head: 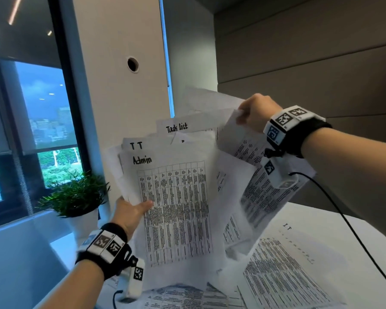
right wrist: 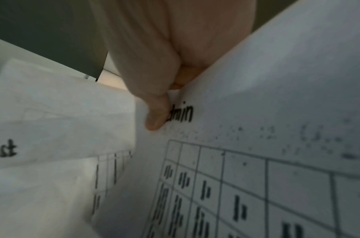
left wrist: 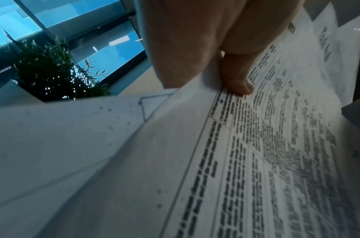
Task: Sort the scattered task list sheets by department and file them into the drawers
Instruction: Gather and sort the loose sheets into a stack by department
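My left hand holds up a fanned stack of task list sheets by its left edge, thumb pressed on the front sheet headed "Admin". Behind it peek sheets headed "IT" and "Task List". My right hand pinches the top corner of another printed sheet, lifted to the right of the stack. In the right wrist view the thumb covers the start of the word "Admin" on that sheet. More sheets lie on the white table, one headed "IT".
A potted green plant stands at the table's left by the window. A white pillar with a round hole rises behind the papers. A black cable hangs from my right wrist over the table. No drawers are in view.
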{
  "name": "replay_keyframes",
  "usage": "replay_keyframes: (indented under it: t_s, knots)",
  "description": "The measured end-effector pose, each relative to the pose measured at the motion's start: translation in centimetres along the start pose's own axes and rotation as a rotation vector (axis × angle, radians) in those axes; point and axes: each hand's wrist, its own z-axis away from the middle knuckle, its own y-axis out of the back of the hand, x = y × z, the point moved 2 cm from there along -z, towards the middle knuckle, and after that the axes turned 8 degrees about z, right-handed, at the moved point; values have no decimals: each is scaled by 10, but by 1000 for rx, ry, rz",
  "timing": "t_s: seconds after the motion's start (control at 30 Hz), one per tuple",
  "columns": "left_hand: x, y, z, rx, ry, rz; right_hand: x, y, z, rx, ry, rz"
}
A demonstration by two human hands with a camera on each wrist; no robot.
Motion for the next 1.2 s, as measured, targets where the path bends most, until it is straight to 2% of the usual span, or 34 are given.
replay_keyframes:
  t_s: [0.1,0.2,0.3,0.33,0.37,0.47,0.57,0.6,0.63,0.73,0.77,0.83,0.93,1.0,1.1,1.13,1.2]
  knots:
    - [8,-7,8,-38,-27,-18,-23,-7,1,-69,142,-73]
    - [15,-24,17,-83,-35,-22,-58,-14,3,-75,278,-204]
    - [15,-40,18,-125,-91,-19,-85,-22,3,-288,285,-418]
    - [15,-44,20,-138,-119,-12,-93,-26,5,-319,297,-502]
    - [13,-47,19,-137,-118,-2,-101,-30,7,-287,324,-537]
    - [4,-43,11,-16,-99,93,-99,-40,16,-30,430,-428]
    - [-8,-29,-2,105,-42,110,-53,-46,27,251,313,-432]
    - [-11,-21,-7,141,-36,108,-32,-54,28,285,231,-418]
    - [-11,-14,-9,173,-38,113,-12,-61,32,229,134,-410]
    - [-13,1,-15,231,-42,216,32,-95,54,-148,-153,-513]
    - [-12,1,-16,219,-43,234,37,-104,65,-264,-189,-605]
    - [-10,-3,-17,188,-48,193,37,-118,80,-416,-148,-800]
    - [0,-19,-11,197,-102,133,23,-128,84,-429,-33,-968]
    - [10,-31,-3,239,-143,140,11,-120,85,-405,-49,-1157]
    - [23,-46,13,338,-203,180,4,-107,89,-452,-101,-1369]
    - [27,-50,20,353,-221,191,4,-106,91,-414,-98,-1342]
    - [28,-59,28,347,-248,221,3,-105,94,-371,45,-1166]
